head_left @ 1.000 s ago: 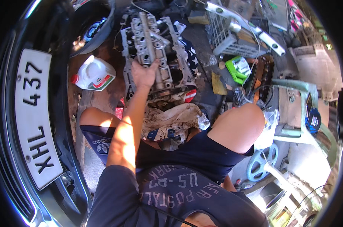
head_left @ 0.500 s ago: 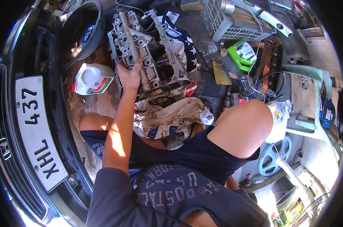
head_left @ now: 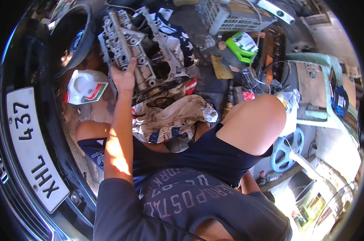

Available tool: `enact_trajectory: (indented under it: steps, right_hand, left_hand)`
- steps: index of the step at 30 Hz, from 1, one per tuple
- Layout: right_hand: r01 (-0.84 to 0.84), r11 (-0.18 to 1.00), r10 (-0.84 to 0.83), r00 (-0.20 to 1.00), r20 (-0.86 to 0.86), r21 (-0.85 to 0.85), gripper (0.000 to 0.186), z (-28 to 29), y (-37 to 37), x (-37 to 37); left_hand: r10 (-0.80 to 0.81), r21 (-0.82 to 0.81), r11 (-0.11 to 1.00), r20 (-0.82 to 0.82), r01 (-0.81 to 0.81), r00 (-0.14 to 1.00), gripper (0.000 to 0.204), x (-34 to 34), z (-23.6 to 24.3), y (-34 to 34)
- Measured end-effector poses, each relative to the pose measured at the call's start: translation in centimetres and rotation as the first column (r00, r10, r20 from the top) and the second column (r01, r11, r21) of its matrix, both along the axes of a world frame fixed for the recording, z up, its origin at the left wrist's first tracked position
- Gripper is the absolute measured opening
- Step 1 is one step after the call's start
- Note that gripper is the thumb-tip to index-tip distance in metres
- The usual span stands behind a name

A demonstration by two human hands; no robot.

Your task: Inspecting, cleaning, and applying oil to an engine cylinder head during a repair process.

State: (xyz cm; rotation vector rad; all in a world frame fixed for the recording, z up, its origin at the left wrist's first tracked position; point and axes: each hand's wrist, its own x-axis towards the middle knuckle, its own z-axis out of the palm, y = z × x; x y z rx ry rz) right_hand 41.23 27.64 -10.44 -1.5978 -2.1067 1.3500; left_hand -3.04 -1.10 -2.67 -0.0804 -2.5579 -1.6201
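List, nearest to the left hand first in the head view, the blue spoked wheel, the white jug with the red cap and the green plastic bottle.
From the left hand:
1. White jug: close by, on its left.
2. Green plastic bottle: off to the right, higher in the picture.
3. Blue spoked wheel: far right, past the right knee.

Car-repair workspace: metal engine part (head_left: 127,42), car front (head_left: 50,138), white jug (head_left: 87,86).
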Motion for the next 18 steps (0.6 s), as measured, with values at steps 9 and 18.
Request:
enact_trajectory:
  steps: [9, 18]
  right_hand:
    - [-0.074, 0.990, 0.053, 0.985, 0.167, 0.120, 0.031, 1.0, 3.8, 0.2]
    - [-0.188, 0.965, 0.124, 0.943, 0.310, 0.184, 0.032, 0.4, 10.2, -1.9]
  left_hand:
    - [-0.047, 0.133, 0.990, 0.022, 0.043, 0.999, 0.072, -0.5, -1.1, -0.1]
    - [-0.056, 0.126, 0.991, 0.066, 0.047, 0.996, 0.072, -0.5, -0.8, 0.4]
